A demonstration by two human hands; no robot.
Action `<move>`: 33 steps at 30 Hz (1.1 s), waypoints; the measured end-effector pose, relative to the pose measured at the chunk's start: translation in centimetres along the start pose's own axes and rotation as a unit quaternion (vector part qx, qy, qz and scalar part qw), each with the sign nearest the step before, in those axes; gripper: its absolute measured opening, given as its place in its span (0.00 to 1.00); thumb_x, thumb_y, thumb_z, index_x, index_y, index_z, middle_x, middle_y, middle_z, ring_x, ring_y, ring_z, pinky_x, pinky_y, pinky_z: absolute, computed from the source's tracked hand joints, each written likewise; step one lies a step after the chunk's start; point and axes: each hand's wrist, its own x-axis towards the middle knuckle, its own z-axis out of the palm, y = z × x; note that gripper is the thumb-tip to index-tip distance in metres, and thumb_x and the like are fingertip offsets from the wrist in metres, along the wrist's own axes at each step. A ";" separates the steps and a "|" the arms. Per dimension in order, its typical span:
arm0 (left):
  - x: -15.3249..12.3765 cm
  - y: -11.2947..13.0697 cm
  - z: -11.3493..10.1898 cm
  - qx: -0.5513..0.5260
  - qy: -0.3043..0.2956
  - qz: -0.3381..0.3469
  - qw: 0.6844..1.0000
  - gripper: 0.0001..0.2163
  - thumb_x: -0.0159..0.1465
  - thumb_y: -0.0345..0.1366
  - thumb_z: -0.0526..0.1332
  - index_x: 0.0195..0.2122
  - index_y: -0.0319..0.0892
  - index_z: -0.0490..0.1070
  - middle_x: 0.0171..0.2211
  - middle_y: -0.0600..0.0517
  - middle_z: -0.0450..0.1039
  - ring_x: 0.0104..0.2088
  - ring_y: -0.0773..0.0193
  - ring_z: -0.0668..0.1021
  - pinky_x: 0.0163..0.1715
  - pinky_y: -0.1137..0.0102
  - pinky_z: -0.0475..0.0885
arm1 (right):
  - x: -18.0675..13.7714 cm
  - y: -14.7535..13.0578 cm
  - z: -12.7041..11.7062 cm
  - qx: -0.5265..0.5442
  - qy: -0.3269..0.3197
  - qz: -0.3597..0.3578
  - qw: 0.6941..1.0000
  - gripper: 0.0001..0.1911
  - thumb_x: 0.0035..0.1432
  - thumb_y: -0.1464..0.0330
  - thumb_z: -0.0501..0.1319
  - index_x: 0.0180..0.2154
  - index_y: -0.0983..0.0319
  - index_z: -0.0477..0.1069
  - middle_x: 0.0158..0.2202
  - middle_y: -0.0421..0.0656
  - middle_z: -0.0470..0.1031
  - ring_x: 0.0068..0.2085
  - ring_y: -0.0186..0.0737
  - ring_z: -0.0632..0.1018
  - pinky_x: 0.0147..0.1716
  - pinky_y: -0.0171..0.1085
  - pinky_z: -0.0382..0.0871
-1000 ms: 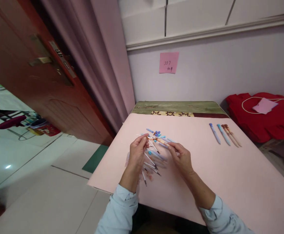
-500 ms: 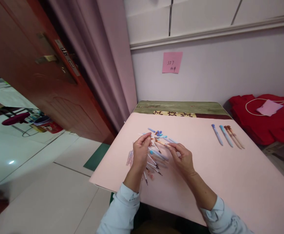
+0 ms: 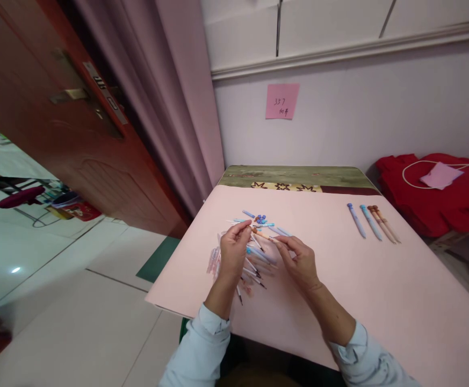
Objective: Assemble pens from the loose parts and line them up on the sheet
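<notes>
A heap of loose pen parts [image 3: 254,257], thin refills, blue and pale barrels and small blue caps, lies on the pink table cover [image 3: 339,279]. Above the heap my left hand [image 3: 233,253] and my right hand [image 3: 298,259] each pinch one end of an orange-tan pen barrel [image 3: 263,235]. Both hands have their fingers closed on it. Four finished pens [image 3: 373,221], two blue and two brown, lie in a row at the far right of the cover.
A red cloth heap [image 3: 439,188] with a white cord and a pink paper sits to the right. A pink sticky note [image 3: 281,101] hangs on the wall. A brown door [image 3: 57,107] and a curtain stand at left, beyond the table's left edge.
The hands stay over the heap, still holding the orange-tan barrel; my left thumb and fingers have shifted slightly at its end. The view has moved a little.
</notes>
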 end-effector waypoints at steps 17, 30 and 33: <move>0.0 0.1 -0.5 -0.024 -0.012 -0.019 0.999 0.16 0.54 0.40 0.69 0.40 0.37 0.75 0.31 0.49 0.79 0.29 0.67 0.77 0.35 0.69 0.73 | -0.6 0.3 0.8 -0.012 -0.099 0.048 0.994 0.11 0.63 0.57 0.59 0.36 0.57 0.73 0.28 0.38 0.79 0.28 0.36 0.79 0.29 0.31 0.69; -0.2 0.1 0.0 0.005 -0.012 0.034 0.999 0.14 0.56 0.41 0.68 0.39 0.38 0.75 0.33 0.46 0.80 0.36 0.61 0.81 0.41 0.65 0.75 | -0.4 -0.5 1.3 0.151 -0.095 0.108 0.978 0.12 0.59 0.58 0.63 0.34 0.60 0.76 0.30 0.42 0.79 0.31 0.38 0.79 0.32 0.33 0.74; -0.3 0.3 0.0 0.014 -0.017 0.044 0.999 0.15 0.58 0.42 0.67 0.41 0.38 0.76 0.35 0.46 0.80 0.37 0.60 0.81 0.42 0.64 0.76 | -0.3 -0.4 1.3 0.111 -0.074 0.072 0.988 0.11 0.59 0.59 0.64 0.34 0.60 0.78 0.32 0.43 0.79 0.33 0.38 0.79 0.34 0.34 0.74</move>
